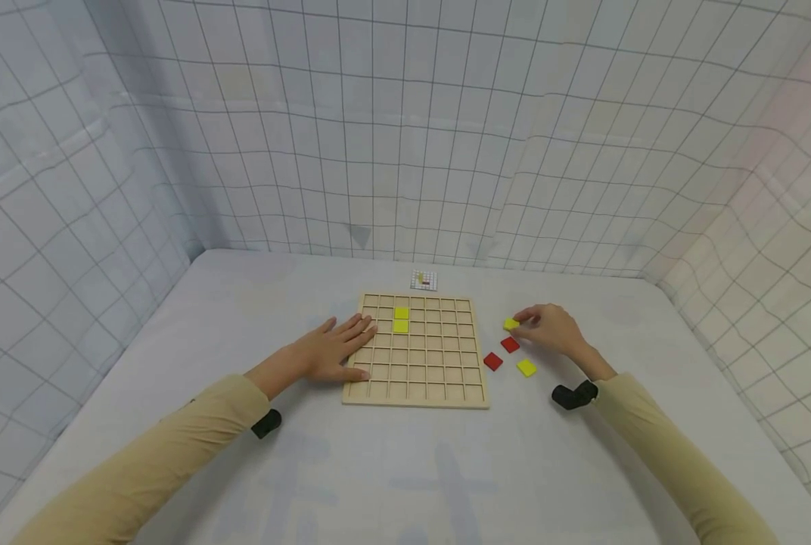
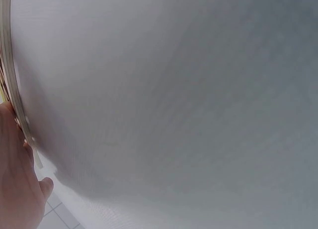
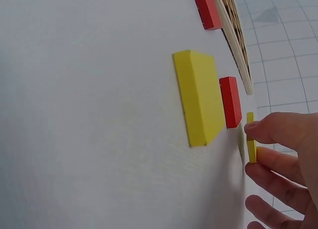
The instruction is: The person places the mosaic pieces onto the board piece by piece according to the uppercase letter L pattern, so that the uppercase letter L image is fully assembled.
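Observation:
A square wooden grid board [image 1: 417, 363] lies on the table, with two yellow tiles [image 1: 401, 319] set one behind the other in its upper cells. On the board's left edge rests my left hand [image 1: 330, 352], fingers spread and straight; the left wrist view catches part of this hand [image 2: 17, 184] beside the board's rim [image 2: 12, 65]. Right of the board, my right hand [image 1: 548, 329] pinches a yellow tile [image 3: 251, 139] between thumb and fingers, slightly off the table. Nearby lie a red tile [image 1: 511, 345], another red tile [image 1: 492, 361] and a yellow tile [image 1: 526, 368].
Behind the board lies a small printed grid card [image 1: 424, 280] with coloured squares. Grid-patterned white curtains [image 1: 412, 151] enclose the white table [image 1: 378, 469] at the back and both sides. Black wrist devices [image 1: 574, 395] sit under both forearms.

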The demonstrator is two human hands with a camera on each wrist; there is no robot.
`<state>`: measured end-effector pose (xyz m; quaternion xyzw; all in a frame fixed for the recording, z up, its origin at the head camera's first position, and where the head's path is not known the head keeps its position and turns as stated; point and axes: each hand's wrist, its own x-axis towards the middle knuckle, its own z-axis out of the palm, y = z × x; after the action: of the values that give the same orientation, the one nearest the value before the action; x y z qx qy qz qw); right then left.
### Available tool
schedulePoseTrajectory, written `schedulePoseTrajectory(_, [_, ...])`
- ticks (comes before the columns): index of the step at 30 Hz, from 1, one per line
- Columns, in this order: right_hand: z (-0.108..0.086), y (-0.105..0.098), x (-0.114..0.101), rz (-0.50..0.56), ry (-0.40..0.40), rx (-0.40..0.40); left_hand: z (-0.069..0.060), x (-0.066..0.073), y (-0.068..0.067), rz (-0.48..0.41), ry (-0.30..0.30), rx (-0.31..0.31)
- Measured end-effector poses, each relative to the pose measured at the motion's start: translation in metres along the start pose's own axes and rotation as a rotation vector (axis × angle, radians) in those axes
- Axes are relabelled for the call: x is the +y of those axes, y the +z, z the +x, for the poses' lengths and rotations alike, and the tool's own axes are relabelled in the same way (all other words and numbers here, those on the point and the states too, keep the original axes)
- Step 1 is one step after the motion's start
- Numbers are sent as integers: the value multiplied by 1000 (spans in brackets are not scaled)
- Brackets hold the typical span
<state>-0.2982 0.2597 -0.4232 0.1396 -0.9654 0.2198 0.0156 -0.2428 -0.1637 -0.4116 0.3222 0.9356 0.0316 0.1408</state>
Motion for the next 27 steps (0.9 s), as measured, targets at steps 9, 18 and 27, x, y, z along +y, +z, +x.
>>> schedulePoseTrajectory(9, [1, 2, -12, 18, -10, 67, 0, 0, 1, 9, 5, 8])
schedulePoseTrajectory(18, [6, 4, -37, 51, -54, 94, 0, -1, 1, 8, 0, 5])
schedulePoseTrajectory(27, [14, 13, -67, 87, -110, 100, 0, 0, 0, 8, -4, 2])
